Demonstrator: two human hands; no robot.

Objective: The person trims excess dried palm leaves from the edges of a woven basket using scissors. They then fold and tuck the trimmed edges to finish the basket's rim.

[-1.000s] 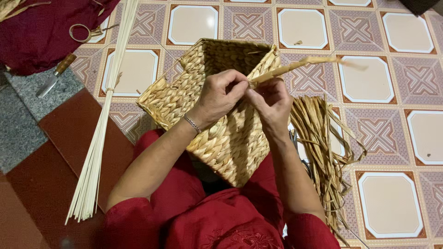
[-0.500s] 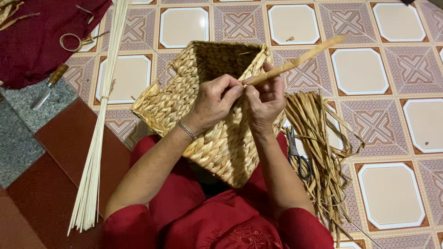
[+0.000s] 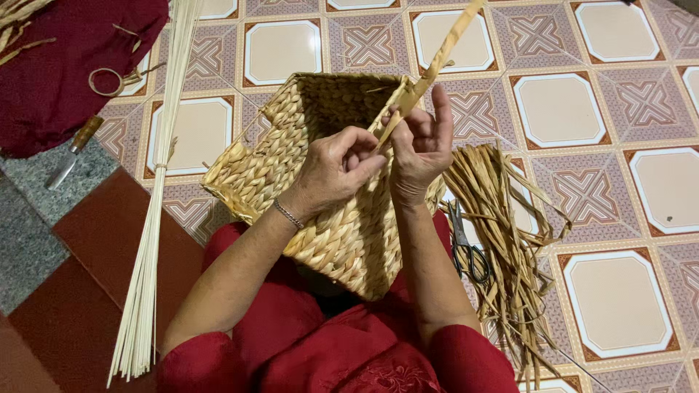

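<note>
Patterned floor tiles (image 3: 561, 109) in cream and brown spread under the person, who sat in red clothing with a woven basket (image 3: 328, 189) resting on the lap, tipped so its open mouth faced away. Its walls looked fully woven; judging by the loose end at the rim, finishing remained. The left hand (image 3: 331, 171) was closed, pinching at the rim, while the right hand (image 3: 422, 149) gripped a flat straw strip (image 3: 437, 62) that rose up and away. Just right lay scissors (image 3: 466, 244) on a pile of dried straw (image 3: 510, 240). At left ran a bundle of pale sticks (image 3: 156, 211). Farther left lay a knife (image 3: 73, 149) and a dark red cloth (image 3: 65, 58).
</note>
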